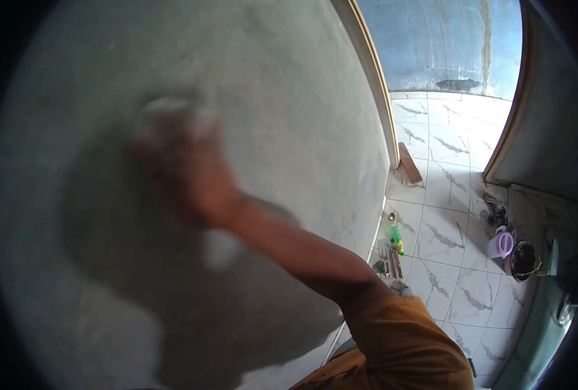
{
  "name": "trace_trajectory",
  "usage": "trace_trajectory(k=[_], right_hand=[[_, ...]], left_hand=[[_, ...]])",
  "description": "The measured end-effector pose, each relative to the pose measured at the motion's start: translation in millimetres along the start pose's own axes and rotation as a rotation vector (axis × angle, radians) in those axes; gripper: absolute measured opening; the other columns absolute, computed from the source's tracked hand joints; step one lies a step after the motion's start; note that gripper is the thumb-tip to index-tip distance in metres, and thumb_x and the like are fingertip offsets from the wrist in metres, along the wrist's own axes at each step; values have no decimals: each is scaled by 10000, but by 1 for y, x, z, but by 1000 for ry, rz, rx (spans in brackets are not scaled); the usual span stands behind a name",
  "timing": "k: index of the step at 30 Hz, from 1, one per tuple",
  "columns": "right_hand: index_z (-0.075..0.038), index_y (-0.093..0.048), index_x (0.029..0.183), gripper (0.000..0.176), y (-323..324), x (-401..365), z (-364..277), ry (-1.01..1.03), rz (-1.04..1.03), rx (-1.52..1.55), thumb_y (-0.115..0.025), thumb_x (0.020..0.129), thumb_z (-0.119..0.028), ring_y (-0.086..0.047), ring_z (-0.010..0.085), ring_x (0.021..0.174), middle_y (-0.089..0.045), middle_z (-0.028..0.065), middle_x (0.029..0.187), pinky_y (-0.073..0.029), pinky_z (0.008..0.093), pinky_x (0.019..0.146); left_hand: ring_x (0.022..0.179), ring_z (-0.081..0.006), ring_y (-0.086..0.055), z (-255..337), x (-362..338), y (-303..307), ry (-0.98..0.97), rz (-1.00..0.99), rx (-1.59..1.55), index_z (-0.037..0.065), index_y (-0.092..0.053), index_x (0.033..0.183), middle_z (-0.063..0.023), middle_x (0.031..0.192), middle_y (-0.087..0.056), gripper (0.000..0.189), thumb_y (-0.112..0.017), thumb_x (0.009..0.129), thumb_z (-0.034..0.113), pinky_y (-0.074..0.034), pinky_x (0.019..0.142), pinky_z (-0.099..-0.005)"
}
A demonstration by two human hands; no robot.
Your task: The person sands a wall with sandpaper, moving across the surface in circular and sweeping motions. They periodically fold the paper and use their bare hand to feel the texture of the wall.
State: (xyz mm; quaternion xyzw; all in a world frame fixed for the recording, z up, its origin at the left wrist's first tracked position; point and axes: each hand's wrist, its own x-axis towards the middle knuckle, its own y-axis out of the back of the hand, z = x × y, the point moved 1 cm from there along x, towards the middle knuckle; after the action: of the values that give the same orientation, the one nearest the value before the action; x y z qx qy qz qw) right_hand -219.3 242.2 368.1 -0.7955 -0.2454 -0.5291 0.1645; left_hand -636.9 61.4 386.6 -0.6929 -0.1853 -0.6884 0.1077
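Observation:
My right hand is at the grey plastered wall, left of the middle of the view, with the bare forearm and orange-brown sleeve reaching in from the lower right. Motion smears the fingers, which look bent round something pale at their upper edge; its shape is too blurred to make out. A dark shadow of the arm and body lies on the wall below. My left hand is out of view.
A doorway at the upper right shows a blue wall. On the tiled floor are a wooden piece, a green bottle, tools, a purple-and-white pitcher and a dark bucket. A greenish object stands at the right.

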Motion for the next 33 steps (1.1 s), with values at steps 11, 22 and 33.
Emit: trace_trajectory(k=[11, 22, 33], right_hand=[[53, -336, 1489, 528, -35, -410, 260, -1317, 380, 236, -376, 1025, -197, -320, 330, 1453, -390, 229, 1521, -226, 421, 1209], [-144, -325, 1550, 560, 5, -22, 118, -232, 186, -81, -449, 1010, -216, -245, 509, 1429, -274, 284, 1550, -179, 722, 1100], [48, -268, 1519, 558, -16, -398, 334, -1283, 328, 205, -348, 1045, -234, -272, 358, 1473, -314, 237, 1569, -211, 413, 1211]], left_hand=[[1505, -407, -147, 51, -25, -9, 55, -54, -69, 216, -186, 1601, -224, 1637, -131, 736, -226, 1005, 646, -168, 1099, -697], [1502, -424, -142, 117, -27, -7, 45, -87, 44, 135, -192, 1594, -213, 1646, -111, 746, -240, 1019, 608, -189, 1136, -639], [1503, -440, -135, 165, -30, -7, -20, -82, 29, 97, -149, 1602, -233, 1647, -84, 778, -256, 1023, 604, -209, 1143, -616]])
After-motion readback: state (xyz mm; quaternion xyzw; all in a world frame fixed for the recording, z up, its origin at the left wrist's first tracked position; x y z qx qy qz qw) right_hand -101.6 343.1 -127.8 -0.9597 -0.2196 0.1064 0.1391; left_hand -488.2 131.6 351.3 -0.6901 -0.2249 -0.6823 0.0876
